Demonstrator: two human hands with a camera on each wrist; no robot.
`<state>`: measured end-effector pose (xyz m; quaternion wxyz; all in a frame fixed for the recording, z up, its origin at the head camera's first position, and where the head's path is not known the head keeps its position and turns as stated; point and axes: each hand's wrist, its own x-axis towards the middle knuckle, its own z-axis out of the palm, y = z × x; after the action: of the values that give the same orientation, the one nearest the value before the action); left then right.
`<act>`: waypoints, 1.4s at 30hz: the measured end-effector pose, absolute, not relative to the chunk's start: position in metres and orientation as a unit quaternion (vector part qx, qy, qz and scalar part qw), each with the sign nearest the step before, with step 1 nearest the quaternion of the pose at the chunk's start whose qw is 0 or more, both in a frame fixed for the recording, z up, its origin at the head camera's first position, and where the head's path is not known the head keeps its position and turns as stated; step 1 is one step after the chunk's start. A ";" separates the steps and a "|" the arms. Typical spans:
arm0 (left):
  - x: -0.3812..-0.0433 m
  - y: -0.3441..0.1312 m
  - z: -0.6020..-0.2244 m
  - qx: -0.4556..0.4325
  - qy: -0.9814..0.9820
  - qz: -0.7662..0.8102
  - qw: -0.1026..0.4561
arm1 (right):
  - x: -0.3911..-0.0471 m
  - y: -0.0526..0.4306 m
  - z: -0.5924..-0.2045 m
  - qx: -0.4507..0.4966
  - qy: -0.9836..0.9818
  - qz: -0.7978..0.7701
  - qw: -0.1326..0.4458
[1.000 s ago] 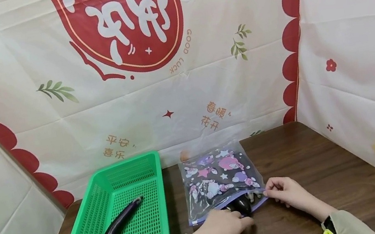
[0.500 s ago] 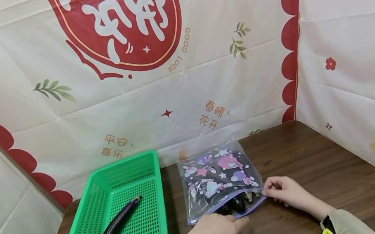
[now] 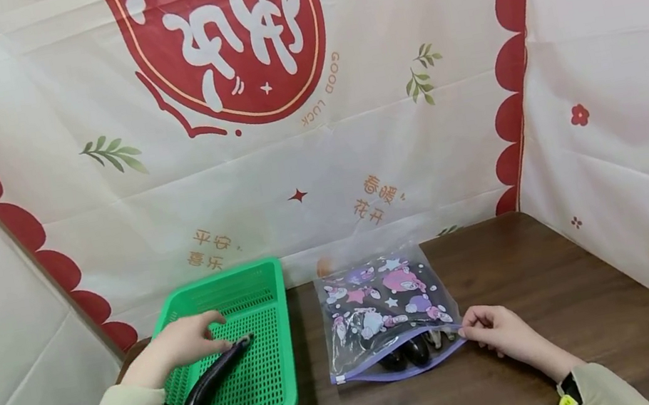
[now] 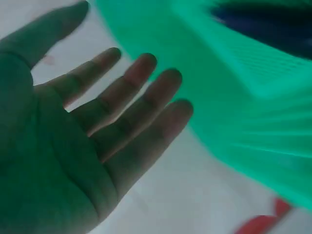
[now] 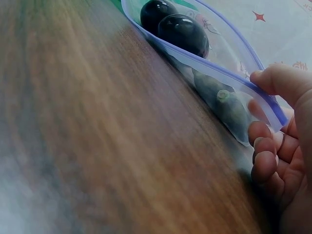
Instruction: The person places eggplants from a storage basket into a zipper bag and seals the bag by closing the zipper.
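A long dark purple eggplant (image 3: 212,385) lies slantwise in the green plastic basket (image 3: 284,325), its stem end toward the back right. Over the basket's left side hangs my left hand (image 3: 177,346), fingers spread and holding nothing; the left wrist view shows its bare palm and straight fingers (image 4: 141,102). My right hand (image 3: 500,331) pinches the right corner of a clear zip bag (image 3: 382,304) printed with cartoon figures. The bag's purple-edged mouth gapes toward me. Inside, rounded dark eggplant ends (image 5: 183,35) and pale stem ends (image 5: 225,100) show.
The dark wooden table (image 3: 504,258) carries both basket and bag, set side by side with a narrow gap. Behind them hangs a printed white cloth (image 3: 265,162), and more cloth walls stand left and right.
My left hand has gone from the bag's mouth leftward to above the basket. The bag's mouth shows more of the eggplants inside. My right hand keeps its pinch on the corner.
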<state>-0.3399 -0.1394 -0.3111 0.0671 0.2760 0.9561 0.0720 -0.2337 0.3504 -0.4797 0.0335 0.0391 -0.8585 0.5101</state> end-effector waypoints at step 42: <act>-0.222 -0.032 -0.332 0.502 0.852 -0.036 -0.141 | -0.232 0.349 -0.477 0.037 -0.858 0.511 0.031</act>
<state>-0.2224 -0.0320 -0.3324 -0.1414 0.5024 0.8522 -0.0360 -0.2320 0.3492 -0.4767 0.0311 0.0372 -0.8581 0.5111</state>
